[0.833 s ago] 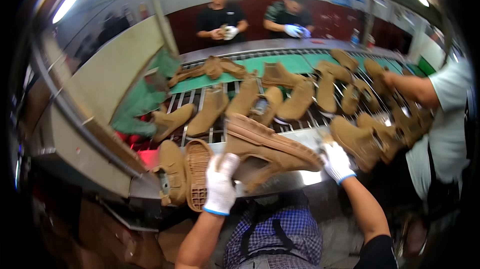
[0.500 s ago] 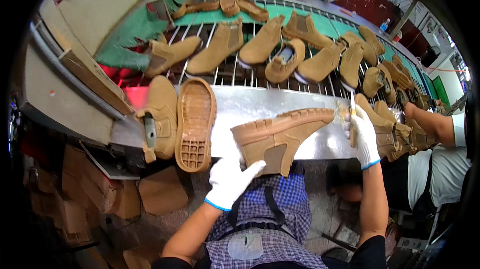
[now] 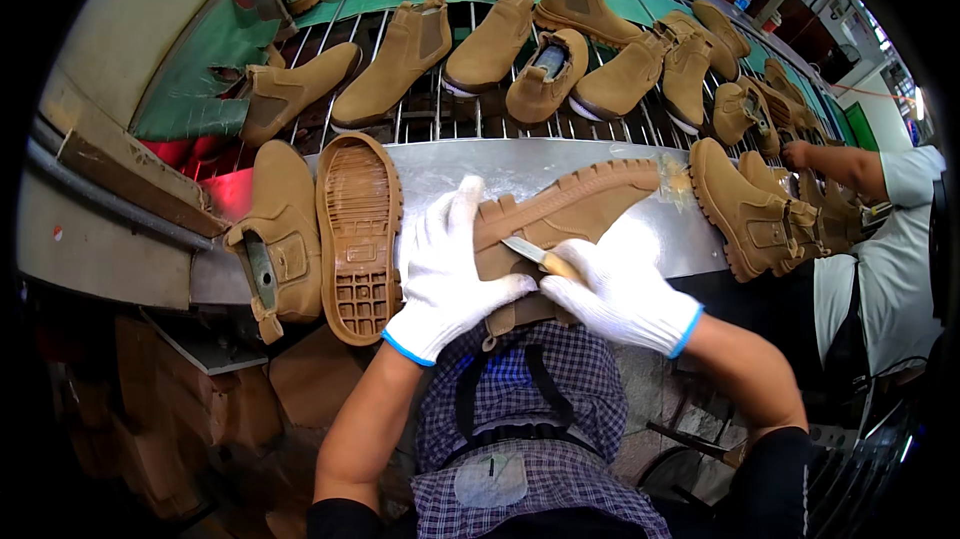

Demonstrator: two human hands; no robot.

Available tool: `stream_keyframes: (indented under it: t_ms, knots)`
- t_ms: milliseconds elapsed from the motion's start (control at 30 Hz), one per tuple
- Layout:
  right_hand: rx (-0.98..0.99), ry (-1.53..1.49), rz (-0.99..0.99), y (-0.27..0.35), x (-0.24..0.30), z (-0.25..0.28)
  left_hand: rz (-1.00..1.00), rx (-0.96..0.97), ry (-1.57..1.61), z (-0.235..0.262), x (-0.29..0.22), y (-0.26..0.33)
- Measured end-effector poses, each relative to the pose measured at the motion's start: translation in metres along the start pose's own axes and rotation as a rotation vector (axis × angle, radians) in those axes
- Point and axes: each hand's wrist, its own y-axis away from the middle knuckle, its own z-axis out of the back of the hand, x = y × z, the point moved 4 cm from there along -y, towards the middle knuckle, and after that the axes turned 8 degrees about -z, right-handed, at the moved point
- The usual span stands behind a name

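At the near edge of the worktop (image 3: 690,239), the left hand (image 3: 442,274), thumb spread, grips a tan boot (image 3: 580,209) while the right hand (image 3: 622,291), fingers curled, clasps a knife (image 3: 527,251).

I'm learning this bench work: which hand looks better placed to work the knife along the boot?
Likely the right hand: it grips the knife, blade over the boot; the left hand holds the heel end.
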Motion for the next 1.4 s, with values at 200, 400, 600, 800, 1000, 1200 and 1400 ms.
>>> stream_keyframes:
  t_ms: [200,400,600,800,1000,1200,1400]
  knots:
    - [0.34,-1.2,-0.361,0.0,0.007,-0.042,-0.131,-0.05,-0.049,0.006,0.003,0.004]
    - [0.073,-0.46,-0.263,-0.001,-0.053,0.02,-0.266,-0.1,-0.03,-0.001,-0.008,0.01]
    - [-0.098,0.203,-0.004,0.01,-0.054,0.056,-0.336,-0.144,-0.08,0.002,-0.018,0.007]
    - [-0.219,0.28,0.076,0.02,-0.058,0.048,-0.359,-0.131,-0.143,0.006,-0.028,0.006]
    - [0.074,-0.389,-0.187,0.005,-0.085,0.024,-0.485,0.003,-0.172,0.021,-0.051,-0.018]
    - [-0.253,-0.001,0.09,0.039,-0.061,0.041,-0.5,0.046,-0.207,0.015,-0.069,-0.037]
    - [-0.309,-0.095,0.126,0.004,-0.094,0.009,-0.542,0.065,-0.261,0.012,-0.071,-0.031]
